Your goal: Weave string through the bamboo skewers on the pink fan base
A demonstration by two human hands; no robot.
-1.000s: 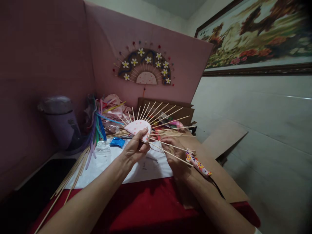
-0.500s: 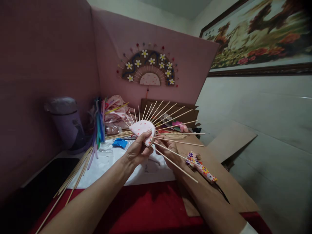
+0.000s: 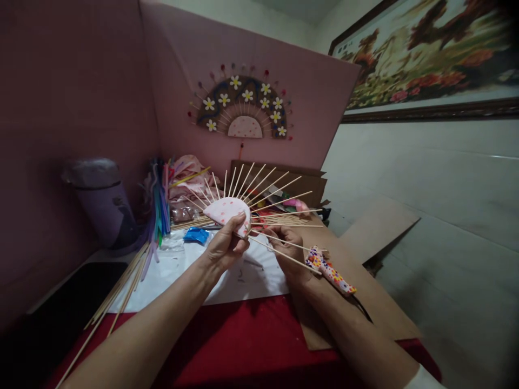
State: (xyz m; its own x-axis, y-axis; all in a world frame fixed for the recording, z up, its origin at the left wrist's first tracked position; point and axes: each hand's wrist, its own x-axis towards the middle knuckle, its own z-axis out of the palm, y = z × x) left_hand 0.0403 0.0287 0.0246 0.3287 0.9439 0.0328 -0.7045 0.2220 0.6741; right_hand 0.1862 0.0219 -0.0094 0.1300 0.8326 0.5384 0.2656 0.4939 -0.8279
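My left hand (image 3: 227, 243) is closed on a half-round fan base (image 3: 227, 209), pale pink with red spots, its thumb pressed on the face near the right end. Thin wooden sticks (image 3: 261, 182) radiate from the curved edge. Beside the lower sticks is my right hand (image 3: 286, 249), its fingers curled together; sticks cross in front of it and I cannot make out what is in the fingers. A glue gun (image 3: 330, 273) wrapped in flower-patterned covering lies just right of that hand on brown cardboard (image 3: 360, 302).
A finished fan (image 3: 245, 97) with white flowers hangs on the pink panel. Loose sticks (image 3: 121, 286) lie at the left, near pipe cleaners (image 3: 160, 205) and a purple bin (image 3: 107, 208). A blue packet (image 3: 197, 235) rests on white paper (image 3: 227, 286) over red cloth (image 3: 227, 346).
The fan base and left hand have shifted slightly left in view, and the sticks' angle has changed a little. My right hand has drawn slightly away from the base's edge.
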